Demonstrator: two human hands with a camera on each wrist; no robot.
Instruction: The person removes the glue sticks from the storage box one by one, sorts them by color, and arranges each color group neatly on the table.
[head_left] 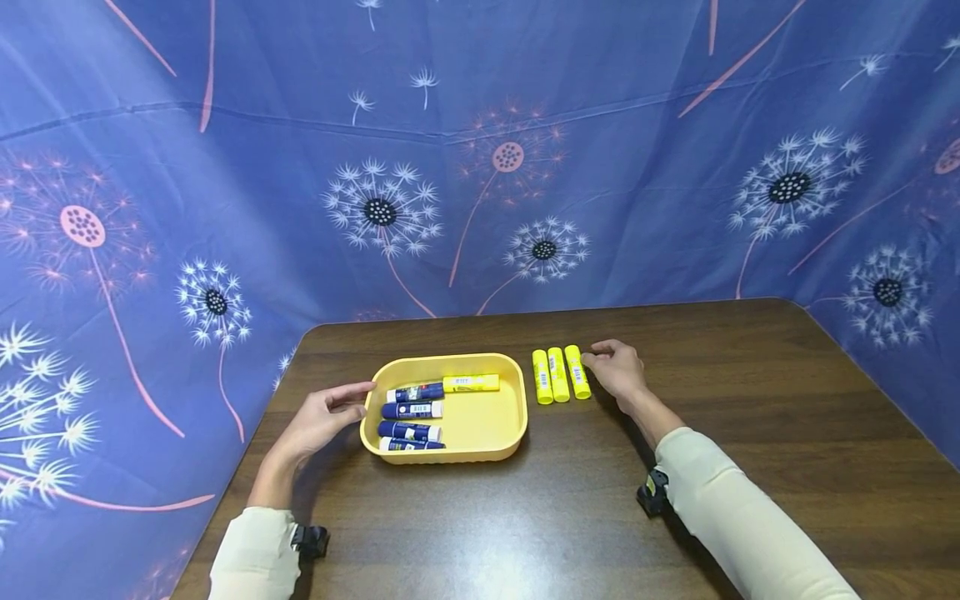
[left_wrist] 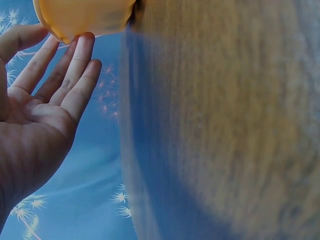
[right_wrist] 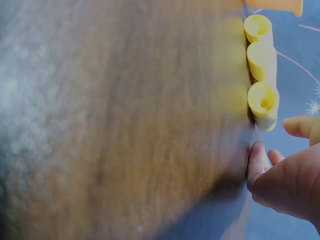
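A yellow tray [head_left: 487,450] stands on the table and holds several blue glue sticks [head_left: 411,410] with white ends, lying along its left side. One yellow glue stick [head_left: 471,383] lies in it near the back wall. At the tray's left end, my left hand [head_left: 324,421] touches the rim with nearly straight fingers, as the left wrist view also shows. Three yellow glue sticks [head_left: 558,375] lie side by side right of the tray. My right hand [head_left: 618,371] is beside the rightmost one [right_wrist: 263,100], fingers loosely bent, holding nothing; a small gap shows in the right wrist view.
The brown wooden table [head_left: 585,517] extends to both sides and toward me. Behind it hangs a blue cloth [head_left: 630,233] with a dandelion print. Each wrist carries a small black camera mount [head_left: 654,493].
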